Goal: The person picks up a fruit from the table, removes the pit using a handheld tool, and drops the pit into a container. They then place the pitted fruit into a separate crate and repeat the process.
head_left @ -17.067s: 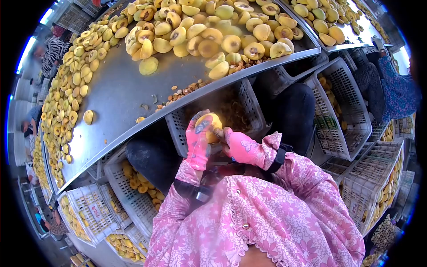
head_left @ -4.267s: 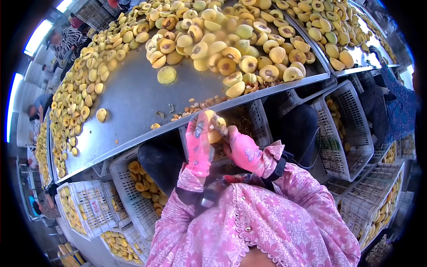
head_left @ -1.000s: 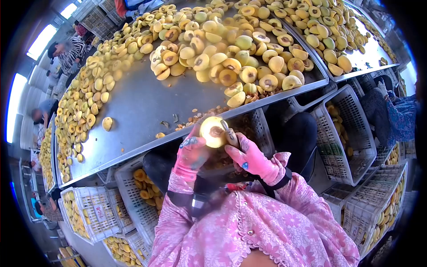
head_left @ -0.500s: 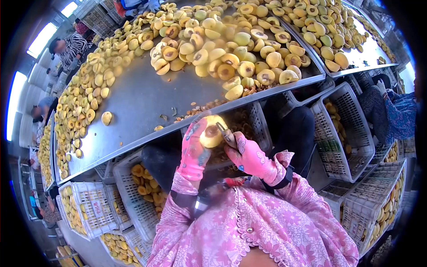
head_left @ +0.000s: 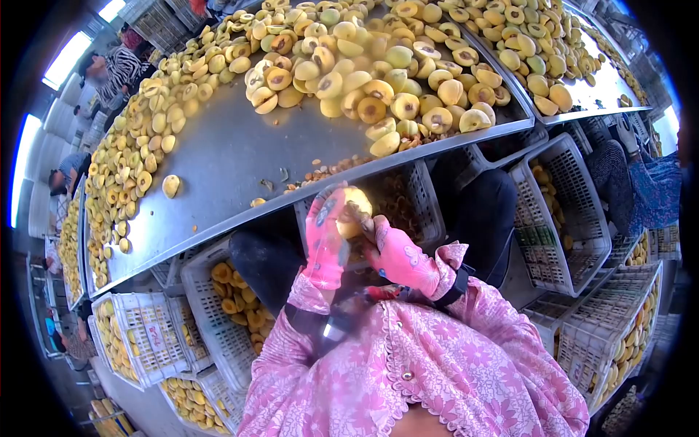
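Observation:
My left hand (head_left: 325, 237), in a pink patterned glove, is closed round the side of a yellow peach half (head_left: 357, 195) with its cut face turned up. A short pitting tool (head_left: 368, 223) sits in the grip of my gloved right hand (head_left: 403, 256). Its tip is at the brown centre of the fruit, mostly hidden by fingers and pit. Both hands are close together just off the near edge of the metal table (head_left: 240, 156), above a crate (head_left: 429, 206) with brown pits and scraps in it.
Piled peach halves (head_left: 364, 84) cover the table's far side and left, with scraps along its near edge. Crates of peach halves stand at my left (head_left: 207, 309) and right (head_left: 575, 211). Another person (head_left: 652, 193) sits at far right; a person in stripes (head_left: 120, 76) is at upper left.
The tool's tip has moved deeper into the peach half's centre, and my right hand has come closer to my left. The fruit has turned slightly in my left hand.

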Demonstrator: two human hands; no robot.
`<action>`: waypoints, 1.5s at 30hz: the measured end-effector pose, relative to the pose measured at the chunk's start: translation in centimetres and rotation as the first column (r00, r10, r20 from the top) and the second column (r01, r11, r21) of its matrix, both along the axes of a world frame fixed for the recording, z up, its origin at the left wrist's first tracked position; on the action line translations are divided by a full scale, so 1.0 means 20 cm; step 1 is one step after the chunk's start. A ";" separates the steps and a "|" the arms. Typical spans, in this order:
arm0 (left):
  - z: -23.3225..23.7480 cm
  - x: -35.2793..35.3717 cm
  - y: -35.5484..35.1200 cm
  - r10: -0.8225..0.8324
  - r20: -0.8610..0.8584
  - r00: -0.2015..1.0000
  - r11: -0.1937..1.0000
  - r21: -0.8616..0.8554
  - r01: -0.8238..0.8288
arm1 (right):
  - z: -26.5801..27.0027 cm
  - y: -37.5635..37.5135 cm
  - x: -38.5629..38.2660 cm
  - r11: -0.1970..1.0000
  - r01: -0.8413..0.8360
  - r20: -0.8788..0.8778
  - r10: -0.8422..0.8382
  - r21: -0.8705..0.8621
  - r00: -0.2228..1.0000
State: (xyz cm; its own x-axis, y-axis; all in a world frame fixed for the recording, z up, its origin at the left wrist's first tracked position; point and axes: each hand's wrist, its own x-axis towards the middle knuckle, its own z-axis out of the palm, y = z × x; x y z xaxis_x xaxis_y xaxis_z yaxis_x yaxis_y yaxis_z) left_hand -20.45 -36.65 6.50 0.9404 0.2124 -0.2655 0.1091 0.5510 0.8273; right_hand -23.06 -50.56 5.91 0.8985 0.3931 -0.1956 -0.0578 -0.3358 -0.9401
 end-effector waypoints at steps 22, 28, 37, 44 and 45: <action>-0.26 0.05 0.06 -0.009 0.073 0.997 0.997 -0.070 0.015 | 0.04 0.04 0.10 0.719 0.210 -0.686 0.471 0.663 0.555; -0.24 0.02 -0.02 -0.002 -0.054 0.999 0.803 -0.595 -0.030 | 0.04 0.03 0.05 0.586 0.267 -0.608 0.520 0.765 0.601; 0.03 -0.02 0.35 -0.040 0.050 0.998 0.784 0.621 0.000 | -0.03 -0.11 0.12 0.777 0.305 -0.688 0.215 0.550 0.693; 0.35 -0.19 1.03 0.079 -0.257 0.963 -0.296 0.917 0.269 | -0.15 -0.10 0.14 0.872 0.157 -0.641 0.207 0.463 0.739; 0.28 -0.14 1.10 0.050 -0.158 0.986 -0.334 0.928 0.166 | -0.17 -0.09 0.15 0.878 0.152 -0.638 0.201 0.454 0.743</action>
